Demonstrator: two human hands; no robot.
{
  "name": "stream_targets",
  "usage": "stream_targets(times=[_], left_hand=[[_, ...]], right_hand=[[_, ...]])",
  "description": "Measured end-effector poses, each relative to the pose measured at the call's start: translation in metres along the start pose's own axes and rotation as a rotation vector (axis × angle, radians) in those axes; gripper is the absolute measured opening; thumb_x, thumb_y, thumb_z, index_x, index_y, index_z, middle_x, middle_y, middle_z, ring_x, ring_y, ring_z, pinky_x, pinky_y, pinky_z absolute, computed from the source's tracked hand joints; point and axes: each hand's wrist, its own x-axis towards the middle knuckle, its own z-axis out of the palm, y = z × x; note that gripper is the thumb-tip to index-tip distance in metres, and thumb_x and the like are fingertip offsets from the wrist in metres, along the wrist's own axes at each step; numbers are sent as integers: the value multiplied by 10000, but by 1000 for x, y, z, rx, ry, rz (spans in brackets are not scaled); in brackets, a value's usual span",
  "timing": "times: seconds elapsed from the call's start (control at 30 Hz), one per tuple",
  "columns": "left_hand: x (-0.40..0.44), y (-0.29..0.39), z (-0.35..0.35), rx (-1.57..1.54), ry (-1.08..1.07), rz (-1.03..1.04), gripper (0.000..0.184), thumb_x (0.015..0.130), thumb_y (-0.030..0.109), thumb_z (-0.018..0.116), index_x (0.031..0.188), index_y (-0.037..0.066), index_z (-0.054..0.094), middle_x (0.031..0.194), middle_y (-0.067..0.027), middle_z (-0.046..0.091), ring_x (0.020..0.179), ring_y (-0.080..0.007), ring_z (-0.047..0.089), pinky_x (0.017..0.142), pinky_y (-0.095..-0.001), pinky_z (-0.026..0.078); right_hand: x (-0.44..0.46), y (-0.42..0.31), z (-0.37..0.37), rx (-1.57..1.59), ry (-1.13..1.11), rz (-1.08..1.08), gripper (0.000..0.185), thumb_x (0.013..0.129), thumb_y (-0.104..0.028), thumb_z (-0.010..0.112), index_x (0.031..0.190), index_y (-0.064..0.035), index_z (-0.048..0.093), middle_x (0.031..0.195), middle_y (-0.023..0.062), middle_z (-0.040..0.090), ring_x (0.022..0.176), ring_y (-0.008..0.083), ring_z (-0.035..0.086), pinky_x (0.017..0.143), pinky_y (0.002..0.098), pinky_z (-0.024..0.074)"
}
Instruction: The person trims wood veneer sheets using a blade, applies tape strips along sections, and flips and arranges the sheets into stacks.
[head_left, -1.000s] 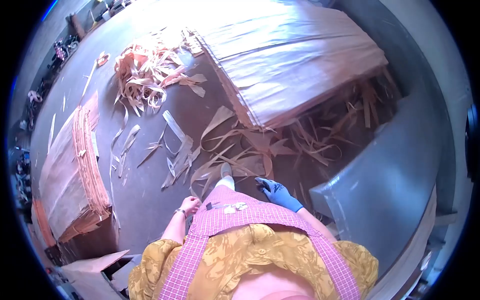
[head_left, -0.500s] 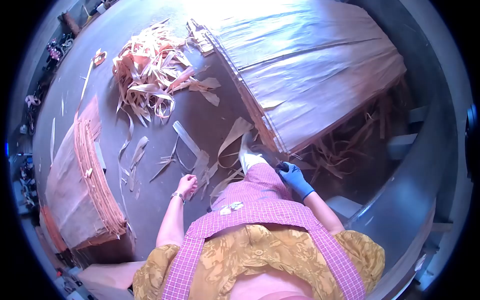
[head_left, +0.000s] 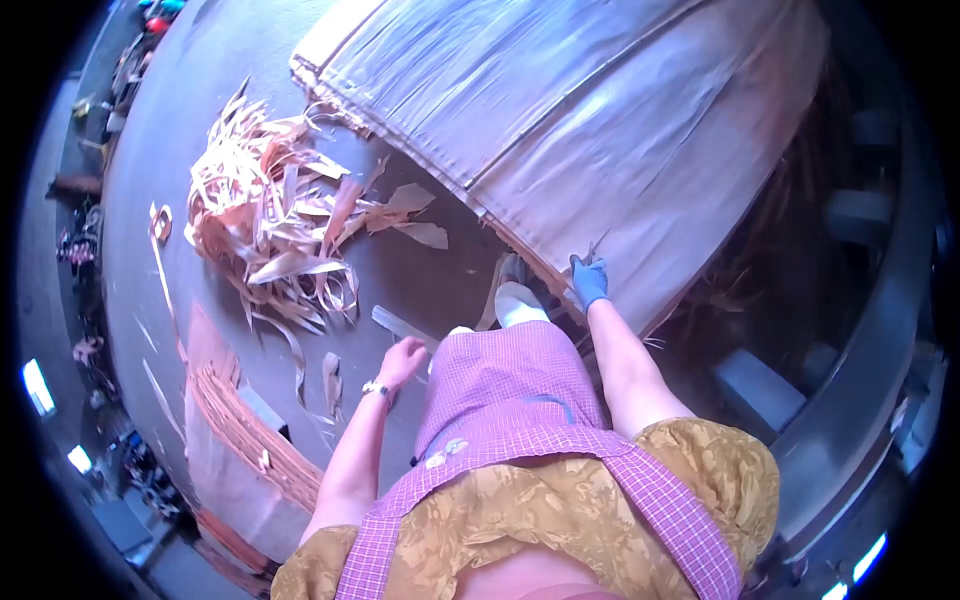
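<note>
A large stack of thin wood veneer sheets [head_left: 640, 170] lies ahead, its near corner close to my feet. My right hand [head_left: 590, 281], in a blue glove with dark fingertips, is at the stack's top surface near that corner. Its fingers are closed, and a thin pointed sliver sticks up beside them; what they grip is too small to make out. My left hand [head_left: 402, 361] is bare, with a watch [head_left: 377, 389] at the wrist. It hangs low beside my checked apron [head_left: 510, 375], fingers loosely bent and apart, nothing seen in it.
A heap of curled veneer strips [head_left: 265, 215] lies on the floor [head_left: 150, 270] left of the stack. Nearer on the left stands a smaller veneer bundle [head_left: 255, 430]. Loose strips are scattered around. Grey blocks [head_left: 760, 388] sit on the right.
My right hand has reached forward from beside my apron onto the stack. The view has shifted closer to the stack. My left hand remains low, its fingers looser.
</note>
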Motion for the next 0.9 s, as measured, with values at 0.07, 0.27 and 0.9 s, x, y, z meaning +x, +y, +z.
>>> stream_targets(times=[0.07, 0.27, 0.9], left_hand=[[46, 48, -28, 132, 41, 35, 318, 851, 262, 557, 1071, 41, 618, 1004, -149, 662, 943, -280, 641, 822, -375, 492], [232, 153, -27, 324, 160, 512, 353, 824, 220, 581, 1141, 68, 544, 1041, -143, 575, 949, -316, 590, 796, -412, 482], [381, 217, -123, 416, -106, 522, 663, 837, 41, 448, 1443, 154, 203, 1100, -254, 557, 937, -445, 573, 778, -522, 465]], right_hand=[[20, -12, 23, 65, 78, 133, 652, 784, -394, 690, 1174, 59, 429, 1145, 290, 562, 1052, 402, 565, 885, 421, 453], [53, -19, 58, 159, 242, 301, 608, 718, -323, 756, 1098, 54, 468, 1093, 272, 595, 1006, 382, 593, 866, 446, 472], [8, -281, 86, 591, 171, -249, 707, 785, -190, 742, 1367, -1, 387, 1145, 134, 626, 1030, 158, 592, 867, 299, 493]])
